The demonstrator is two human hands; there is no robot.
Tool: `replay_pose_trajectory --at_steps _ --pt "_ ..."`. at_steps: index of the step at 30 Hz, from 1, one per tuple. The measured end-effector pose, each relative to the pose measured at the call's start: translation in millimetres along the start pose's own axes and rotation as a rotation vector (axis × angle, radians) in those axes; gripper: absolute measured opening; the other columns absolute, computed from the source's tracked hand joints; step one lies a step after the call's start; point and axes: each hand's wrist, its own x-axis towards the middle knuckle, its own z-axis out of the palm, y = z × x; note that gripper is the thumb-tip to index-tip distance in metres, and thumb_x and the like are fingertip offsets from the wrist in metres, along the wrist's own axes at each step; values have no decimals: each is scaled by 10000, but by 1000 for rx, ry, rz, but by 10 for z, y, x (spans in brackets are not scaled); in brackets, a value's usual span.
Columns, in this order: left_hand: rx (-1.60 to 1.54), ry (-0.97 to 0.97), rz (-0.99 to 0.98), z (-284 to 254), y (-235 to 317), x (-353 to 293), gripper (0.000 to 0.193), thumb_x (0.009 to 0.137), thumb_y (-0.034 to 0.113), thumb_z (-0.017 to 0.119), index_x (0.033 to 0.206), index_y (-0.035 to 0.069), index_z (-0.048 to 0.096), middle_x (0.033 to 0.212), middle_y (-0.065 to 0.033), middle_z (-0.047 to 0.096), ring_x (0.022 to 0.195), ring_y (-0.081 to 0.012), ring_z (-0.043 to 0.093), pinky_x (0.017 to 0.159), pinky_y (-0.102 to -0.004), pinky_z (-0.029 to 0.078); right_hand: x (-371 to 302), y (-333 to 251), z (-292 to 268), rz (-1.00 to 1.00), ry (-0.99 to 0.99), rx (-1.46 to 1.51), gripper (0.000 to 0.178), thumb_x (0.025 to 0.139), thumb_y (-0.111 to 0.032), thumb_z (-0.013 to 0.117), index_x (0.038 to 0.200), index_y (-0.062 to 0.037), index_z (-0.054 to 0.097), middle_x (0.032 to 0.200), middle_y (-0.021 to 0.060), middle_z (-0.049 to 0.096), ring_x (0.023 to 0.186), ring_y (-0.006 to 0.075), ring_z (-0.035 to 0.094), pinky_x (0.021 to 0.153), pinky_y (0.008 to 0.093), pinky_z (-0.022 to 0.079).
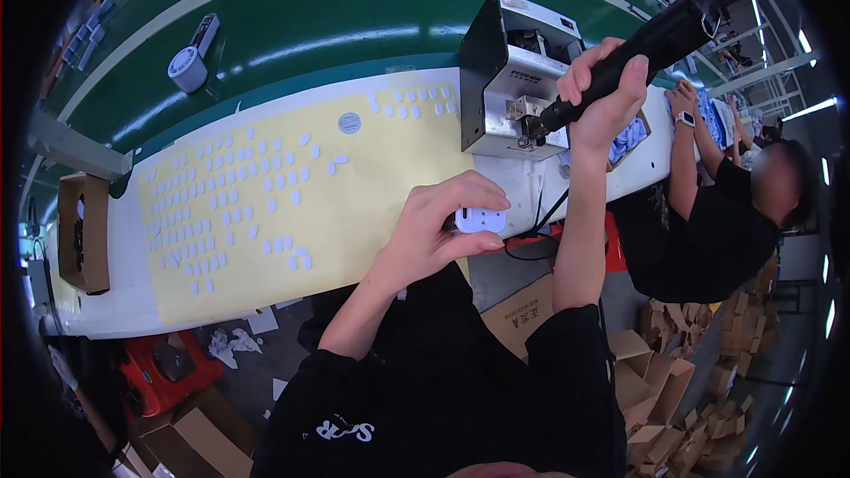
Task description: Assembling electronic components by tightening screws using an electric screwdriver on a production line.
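Note:
In my left hand (431,223), a small white plastic housing (483,220) is pinched between thumb and fingers. Its face shows small dark holes, and a dark slot marks one end. My right hand (606,104) wraps round a thick black electric screwdriver (662,42), held slantwise. The screwdriver's tip points down to the left, at the front of a metal screw feeder (522,71); whether it touches cannot be made out. Left of the feeder, a yellow sheet (354,204) on the white table bears rows of small white oval pieces (235,158).
An open cardboard box (84,235) stands at the table's left end. A round white device (188,69) lies on the green surface behind. At right, a co-worker (717,221) sits near a box of bluish-white parts (627,142). A black cable (555,210) hangs near my right forearm.

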Motion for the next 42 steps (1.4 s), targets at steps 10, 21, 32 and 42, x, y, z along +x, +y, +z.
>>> replay_pose_trajectory --at_steps 10,21,32,42 --pt "51 2 26 -2 23 1 353 732 248 729 963 54 546 879 -103 628 780 -240 624 661 -296 485 -302 -307 30 86 -85 98 543 840 -604 418 863 -61 394 547 32 390 394 100 374 383 228 327" --pt "25 5 -7 -6 82 7 350 716 215 740 954 44 548 902 -100 633 793 -255 631 670 -299 497 -207 -1194 369 123 -576 391 452 806 -457 591 934 -77 384 650 66 468 480 130 442 462 259 404" --pt "116 -18 -3 -44 178 2 372 699 203 757 945 37 533 891 -101 622 754 -253 620 649 -294 482 -155 -1273 614 261 -913 266 408 782 -357 606 969 -101 351 697 77 477 523 164 461 510 299 406" --pt "162 -9 25 -43 173 12 372 696 206 759 938 41 530 875 -93 621 740 -247 618 645 -294 480 51 -1458 538 379 -1272 81 532 644 181 583 1007 -118 335 791 93 500 646 184 502 629 357 428"
